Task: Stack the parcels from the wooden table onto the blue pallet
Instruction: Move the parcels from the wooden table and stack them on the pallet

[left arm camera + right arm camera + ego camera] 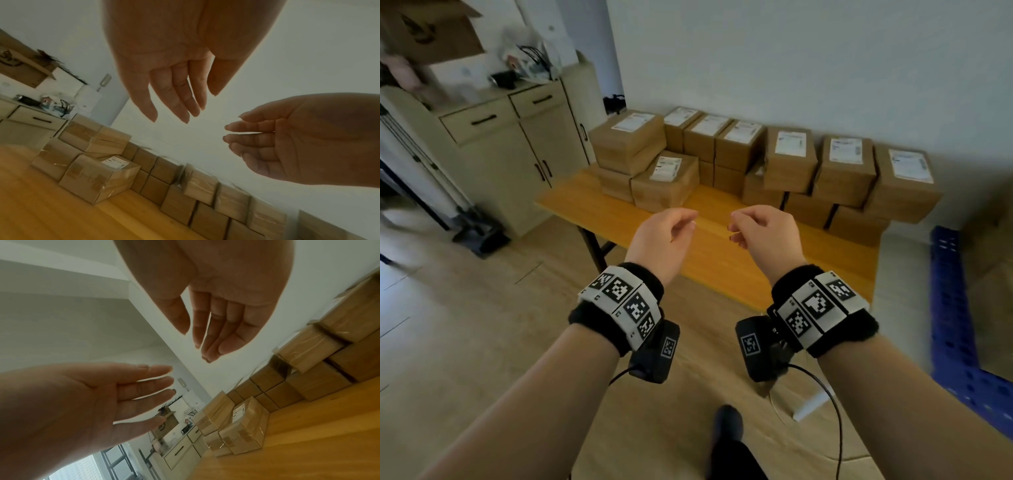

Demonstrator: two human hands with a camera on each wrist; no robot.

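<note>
Several brown cardboard parcels (736,161) with white labels stand stacked in two layers along the back of the wooden table (619,212). The nearest single parcel (666,180) sits front left of the stack; it also shows as the labelled parcel (98,177) and the parcel (244,426). My left hand (671,226) and right hand (753,226) hover side by side over the table's front half, fingers relaxed, holding nothing, short of the parcels. The blue pallet (955,329) lies on the floor at the right.
A beige cabinet (510,154) with drawers stands left of the table, clutter on its top. A large cardboard sheet (688,411) covers the floor under me, with a white object (810,406) on it. My foot (727,425) shows below. A white wall backs the table.
</note>
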